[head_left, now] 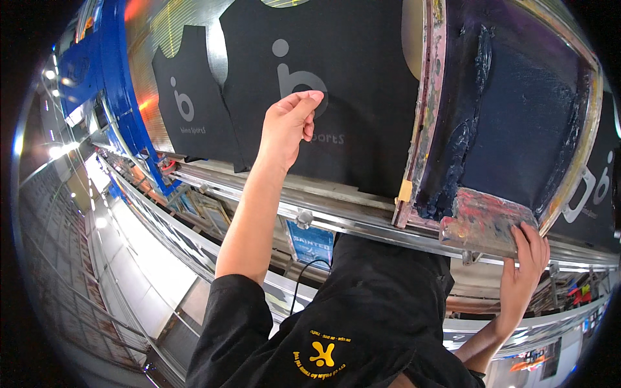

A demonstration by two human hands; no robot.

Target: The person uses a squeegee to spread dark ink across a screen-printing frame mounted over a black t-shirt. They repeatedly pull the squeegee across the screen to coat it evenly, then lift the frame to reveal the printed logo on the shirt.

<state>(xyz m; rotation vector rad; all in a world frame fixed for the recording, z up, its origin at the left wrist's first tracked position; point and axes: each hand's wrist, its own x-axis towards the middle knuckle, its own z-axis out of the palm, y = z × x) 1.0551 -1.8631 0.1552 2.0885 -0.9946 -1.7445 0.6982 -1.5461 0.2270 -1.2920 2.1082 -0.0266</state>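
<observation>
My left hand (292, 126) hovers over a large black shirt panel (369, 48) that bears a grey printed logo. Its thumb and fingers are pinched together; whatever may be between them is too small or hidden to make out. At the lower right, my right hand (532, 253) grips the right end of a squeegee (486, 220) smeared with red and grey ink. The squeegee rests at the near end of a screen printing frame (424, 110), on its dark mesh (521, 116). Thick dark ink (460, 139) lies in a ridge along the mesh's left side.
A smaller black printed panel (181, 97) lies to the left, and another (598, 200) shows beyond the frame on the right. A metal rail (343, 220) runs along the table's near edge. A blue machine post (119, 77) stands at the far left.
</observation>
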